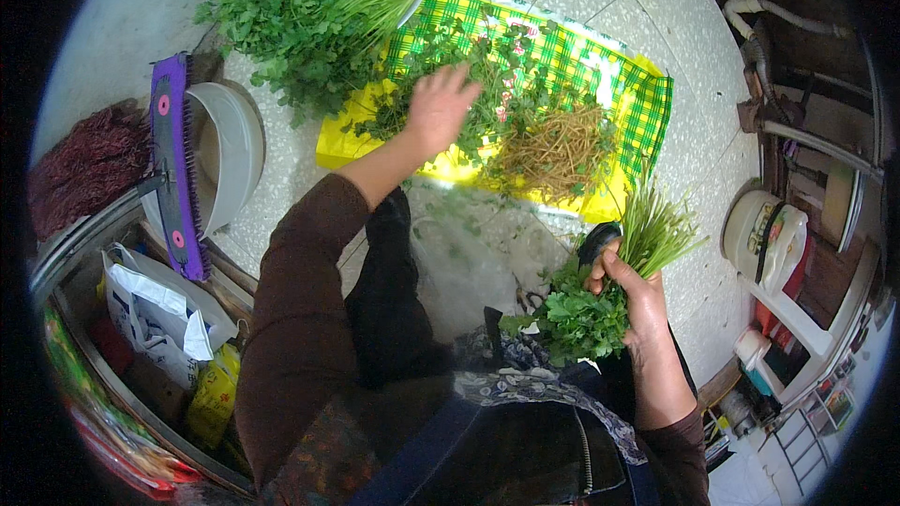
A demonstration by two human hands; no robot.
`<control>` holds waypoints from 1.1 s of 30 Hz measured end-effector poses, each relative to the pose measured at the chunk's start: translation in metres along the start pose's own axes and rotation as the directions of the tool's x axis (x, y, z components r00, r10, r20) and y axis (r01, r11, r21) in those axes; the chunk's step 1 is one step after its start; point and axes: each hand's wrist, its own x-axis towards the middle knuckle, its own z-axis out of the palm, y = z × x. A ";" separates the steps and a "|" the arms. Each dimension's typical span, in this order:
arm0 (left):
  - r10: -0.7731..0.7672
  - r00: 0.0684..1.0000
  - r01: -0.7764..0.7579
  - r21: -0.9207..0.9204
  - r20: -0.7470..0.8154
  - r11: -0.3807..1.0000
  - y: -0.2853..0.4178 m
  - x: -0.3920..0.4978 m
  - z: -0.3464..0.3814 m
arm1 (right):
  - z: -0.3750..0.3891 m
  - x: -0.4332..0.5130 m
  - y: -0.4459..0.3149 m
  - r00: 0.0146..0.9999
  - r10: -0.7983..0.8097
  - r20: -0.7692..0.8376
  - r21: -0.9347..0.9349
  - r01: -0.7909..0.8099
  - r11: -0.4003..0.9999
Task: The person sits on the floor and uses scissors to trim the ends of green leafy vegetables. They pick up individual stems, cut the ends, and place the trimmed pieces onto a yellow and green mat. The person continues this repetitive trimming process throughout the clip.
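Note:
My right hand [629,288] is wrapped around a bunch of leafy green herbs, which look like coriander. Its cut pale stems [654,232] point up and away, while its leaves [583,313] hang toward my lap. Reaching forward, my left hand [443,105] has its fingers spread above loose green sprigs [492,77]; whether it touches them is hard to tell. Those sprigs lie on a yellow and green checked plastic sheet [647,105]. A heap of brownish roots and stems [555,151] sits at the sheet's near right.
A large pile of herbs [302,28] rests on a round container at the far left. Left of me are a white bucket [235,147], a purple broom head [172,169] and a box with plastic bags [162,309]. Pipes [756,28] and a lidded container [763,232] stand right.

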 end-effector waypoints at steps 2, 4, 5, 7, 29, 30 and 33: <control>0.062 0.993 -0.069 0.068 0.101 0.995 0.025 0.011 0.015 | 0.001 0.000 -0.001 1.000 0.023 0.012 0.035 -0.023 0.999; 0.052 0.983 -0.077 0.136 0.178 0.988 0.038 0.019 0.025 | 0.002 0.000 -0.001 0.999 0.023 0.030 0.025 -0.024 0.999; 0.009 0.967 -0.036 0.101 0.256 0.994 0.035 0.025 0.027 | 0.002 0.000 -0.002 0.999 0.021 0.048 0.029 -0.022 0.999; -0.061 0.912 0.061 0.013 0.405 0.998 0.025 0.042 0.027 | 0.001 0.000 -0.002 0.999 0.027 0.028 -0.001 -0.027 1.000; -0.276 0.936 0.275 0.032 0.218 0.961 -0.073 -0.063 -0.033 | -0.001 -0.001 -0.004 1.000 0.026 0.016 -0.005 -0.026 1.000; -0.291 0.946 0.289 0.032 0.140 0.957 -0.067 -0.060 -0.033 | -0.001 -0.001 -0.004 0.999 0.033 0.018 0.001 -0.033 0.999; -0.142 0.983 0.123 -0.161 -0.113 0.979 -0.051 -0.046 -0.022 | -0.002 -0.001 -0.003 0.999 0.015 0.039 -0.004 -0.015 1.000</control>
